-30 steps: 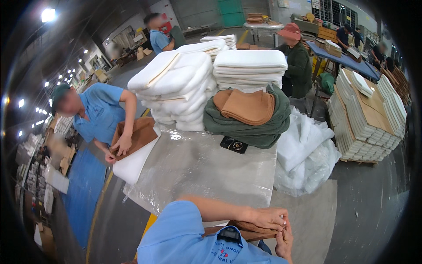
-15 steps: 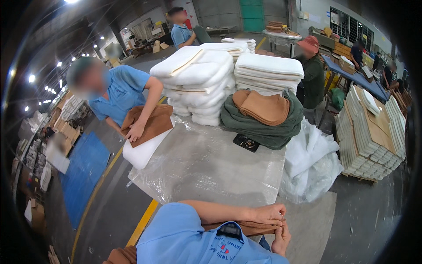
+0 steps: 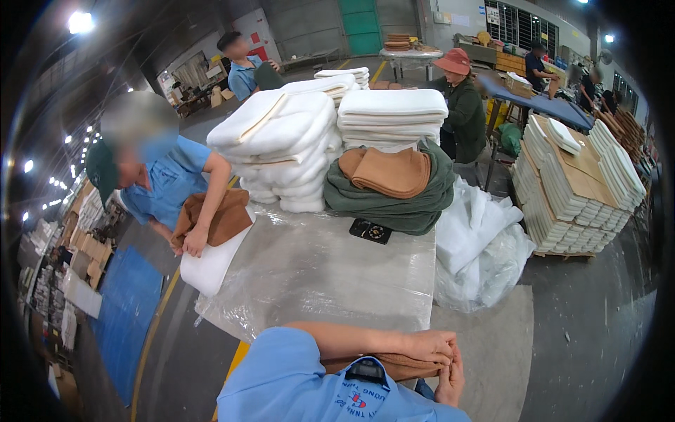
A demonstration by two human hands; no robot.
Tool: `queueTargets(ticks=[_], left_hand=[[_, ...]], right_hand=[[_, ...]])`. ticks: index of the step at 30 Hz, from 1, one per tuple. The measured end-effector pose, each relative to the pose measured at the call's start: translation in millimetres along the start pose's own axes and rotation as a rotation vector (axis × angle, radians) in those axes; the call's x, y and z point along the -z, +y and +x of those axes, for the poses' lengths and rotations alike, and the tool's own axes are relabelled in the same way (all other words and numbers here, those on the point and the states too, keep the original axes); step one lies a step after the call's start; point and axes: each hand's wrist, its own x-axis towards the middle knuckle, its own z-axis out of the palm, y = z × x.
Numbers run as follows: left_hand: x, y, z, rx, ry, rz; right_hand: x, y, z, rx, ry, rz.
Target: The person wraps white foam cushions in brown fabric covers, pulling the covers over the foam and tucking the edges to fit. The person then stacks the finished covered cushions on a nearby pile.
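Note:
Close against my body, a piece of brown fabric (image 3: 404,366) stretches beneath my left forearm. My left hand (image 3: 430,345) reaches across from the left and pinches the fabric's right end. Just below it, my right hand (image 3: 448,383) has its fingers closed on the same end, and the two hands touch. My blue shirt and forearm hide much of the fabric. Ahead of me is a grey table (image 3: 330,260) covered in clear plastic, with a black card-like item (image 3: 370,231) lying on it.
White folded pads (image 3: 281,141) and another white stack (image 3: 392,116) stand on the table's far side. Brown pieces (image 3: 390,172) lie on green fabric (image 3: 351,200). Left, a co-worker (image 3: 172,165) handles brown fabric over a white pad. Plastic sheeting (image 3: 481,246) hangs right; a pallet stack (image 3: 562,204) stands beyond.
My view has shifted, so the table and stacks sit further left. The co-worker on the left has lowered their head over the pad. My hands stay together on the brown fabric.

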Motion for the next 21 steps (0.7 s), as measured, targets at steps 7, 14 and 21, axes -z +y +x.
queueTargets(ticks=[7,14,21], left_hand=[[21.0,12.0,8.0,-0.100,-0.144,0.186],[26.8,10.8,0.3,0.052,-0.152,0.023],[19.3,14.6,-2.3,0.004,-0.053,0.161]], right_hand=[[-11.1,-4.8,6.9,0.059,0.028,-0.076],[-12.9,-1.1,9.5,0.030,0.016,-0.031],[-6.7,-1.9,12.8,0.014,-0.019,-0.043]])
